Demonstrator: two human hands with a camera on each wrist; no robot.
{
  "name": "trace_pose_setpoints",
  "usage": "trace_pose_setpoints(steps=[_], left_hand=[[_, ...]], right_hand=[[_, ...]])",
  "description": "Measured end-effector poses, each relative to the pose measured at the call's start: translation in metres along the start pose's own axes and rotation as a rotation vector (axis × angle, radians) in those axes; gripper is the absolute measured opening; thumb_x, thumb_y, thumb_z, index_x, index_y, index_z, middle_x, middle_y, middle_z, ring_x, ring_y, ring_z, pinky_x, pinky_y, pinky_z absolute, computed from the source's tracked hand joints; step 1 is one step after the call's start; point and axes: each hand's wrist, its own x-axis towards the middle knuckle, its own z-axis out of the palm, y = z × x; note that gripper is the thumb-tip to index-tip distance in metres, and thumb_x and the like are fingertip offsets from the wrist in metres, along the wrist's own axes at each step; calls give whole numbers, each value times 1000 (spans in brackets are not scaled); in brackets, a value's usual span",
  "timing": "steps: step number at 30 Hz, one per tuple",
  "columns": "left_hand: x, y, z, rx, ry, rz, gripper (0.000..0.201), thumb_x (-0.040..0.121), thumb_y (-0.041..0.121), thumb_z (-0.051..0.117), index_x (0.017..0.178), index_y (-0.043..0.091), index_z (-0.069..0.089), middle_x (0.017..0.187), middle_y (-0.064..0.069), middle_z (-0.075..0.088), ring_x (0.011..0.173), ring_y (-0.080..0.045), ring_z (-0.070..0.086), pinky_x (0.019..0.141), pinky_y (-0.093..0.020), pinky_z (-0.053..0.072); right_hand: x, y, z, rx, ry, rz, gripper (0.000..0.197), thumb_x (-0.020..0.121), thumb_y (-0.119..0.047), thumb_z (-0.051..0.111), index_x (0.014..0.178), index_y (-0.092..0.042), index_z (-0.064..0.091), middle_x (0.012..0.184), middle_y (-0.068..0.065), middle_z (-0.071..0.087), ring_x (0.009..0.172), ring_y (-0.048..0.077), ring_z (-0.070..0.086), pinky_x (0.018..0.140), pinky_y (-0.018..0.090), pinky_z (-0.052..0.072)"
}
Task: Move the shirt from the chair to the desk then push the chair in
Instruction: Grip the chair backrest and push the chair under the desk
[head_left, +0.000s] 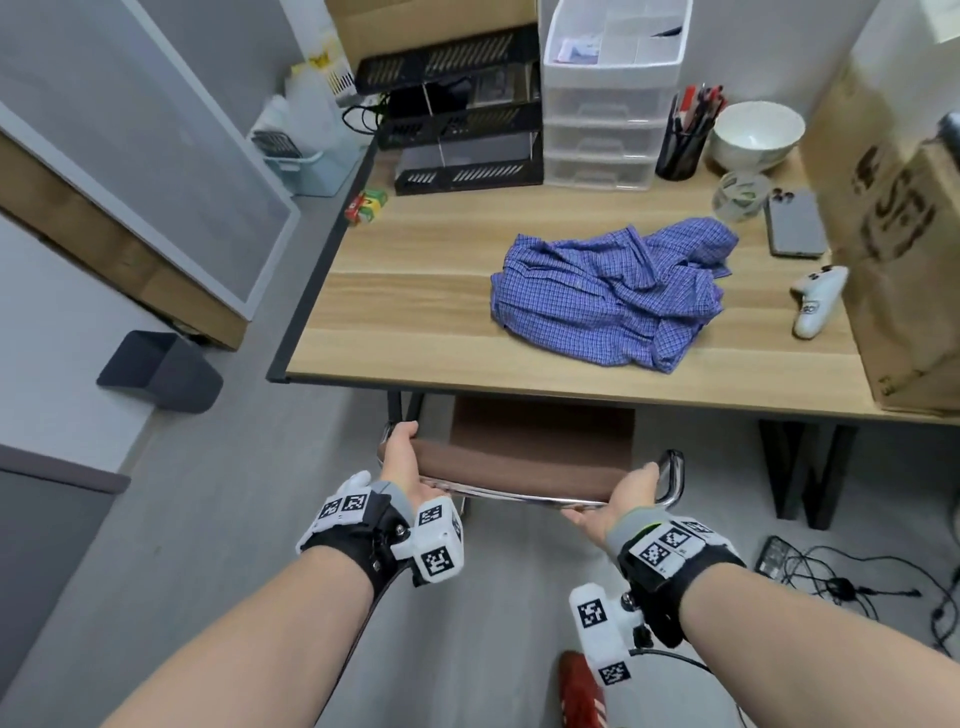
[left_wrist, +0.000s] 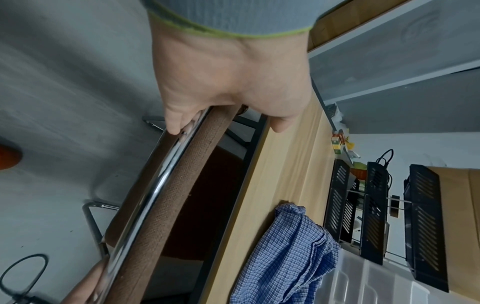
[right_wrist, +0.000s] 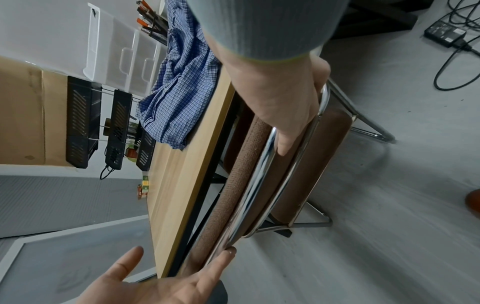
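Note:
The blue checked shirt (head_left: 608, 296) (left_wrist: 288, 257) (right_wrist: 179, 86) lies crumpled on the wooden desk (head_left: 415, 291), right of centre. The brown chair (head_left: 514, 475) (left_wrist: 166, 205) (right_wrist: 233, 185) stands at the desk's front edge with its seat partly underneath. My left hand (head_left: 402, 462) (right_wrist: 166, 281) presses the left end of the backrest, thumb over the top and fingers straight against the chrome rail. At the right end my right hand (head_left: 621, 496) (right_wrist: 280, 98) rests the same way, its fingers lying along the rail.
On the desk stand black letter trays (head_left: 462, 119), clear drawers (head_left: 602, 104), a pen cup (head_left: 683, 140), a bowl (head_left: 756, 132), a phone (head_left: 795, 223), a white controller (head_left: 815, 301) and a paper bag (head_left: 893, 234). A dark bin (head_left: 156, 371) and cables (head_left: 831, 577) lie on the floor.

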Motion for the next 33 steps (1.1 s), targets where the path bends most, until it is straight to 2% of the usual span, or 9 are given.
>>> trace_pose_setpoints(steps=[5, 10, 14, 17, 18, 21, 26, 29, 33], left_hand=[[20, 26, 26, 19, 41, -17, 57, 65, 53, 71, 103, 18, 45, 75, -3, 44, 58, -20, 46, 59, -29, 43], [42, 42, 38, 122, 86, -62, 82, 42, 54, 76, 114, 25, 50, 87, -3, 40, 67, -18, 40, 77, -30, 36], [37, 52, 44, 257, 77, -105, 81, 58, 56, 71, 129, 26, 47, 96, -6, 53, 69, -24, 52, 65, -35, 48], [47, 60, 46, 352, 95, -117, 88, 60, 58, 68, 139, 28, 42, 139, -6, 52, 95, -30, 60, 68, -47, 51], [57, 61, 43, 376, 107, -110, 91, 56, 59, 68, 138, 28, 42, 143, -7, 49, 103, -32, 60, 73, -51, 50], [71, 61, 42, 452, 111, -126, 99, 50, 59, 67, 140, 29, 40, 149, -9, 45, 115, -38, 58, 77, -56, 47], [44, 69, 57, 476, 61, -73, 74, 74, 53, 58, 140, 25, 38, 145, -15, 43, 115, -43, 55, 95, -60, 44], [39, 69, 56, 518, 41, -78, 73, 75, 50, 59, 139, 22, 40, 143, -17, 48, 102, -38, 60, 86, -52, 49], [25, 75, 58, 638, 30, -107, 64, 94, 35, 53, 149, 11, 28, 141, -26, 47, 115, -43, 61, 102, -54, 48]], right_hand=[[15, -21, 30, 23, 31, -19, 84, 90, -73, 33, 160, -28, 23, 167, 6, 24, 151, 37, 29, 116, 67, 25], [23, -34, 47, 22, 74, -34, 87, 85, -75, 32, 159, -29, 24, 167, 4, 25, 150, 35, 31, 115, 68, 26], [34, -37, 47, 14, 99, -42, 98, 71, -80, 35, 156, -33, 29, 165, 0, 32, 147, 34, 36, 114, 71, 23], [23, -37, 54, 16, 134, -28, 90, 80, -75, 35, 156, -28, 32, 162, 3, 37, 146, 34, 38, 117, 65, 24], [18, -37, 56, 24, 141, -28, 85, 83, -73, 34, 155, -26, 33, 160, 4, 39, 145, 34, 40, 116, 64, 25], [20, -37, 57, 12, 155, -28, 80, 86, -69, 32, 152, -26, 37, 158, 5, 43, 142, 34, 43, 114, 64, 27], [36, -39, 50, -8, 165, -4, 83, 82, -68, 32, 154, -27, 34, 161, 4, 39, 145, 35, 40, 115, 65, 24], [28, -41, 51, -39, 157, 27, 76, 88, -62, 32, 153, -22, 36, 156, 7, 45, 141, 37, 44, 116, 65, 27], [17, -47, 50, -142, 185, 42, 61, 95, -42, 30, 150, -16, 38, 153, 13, 47, 140, 40, 45, 114, 63, 33]])
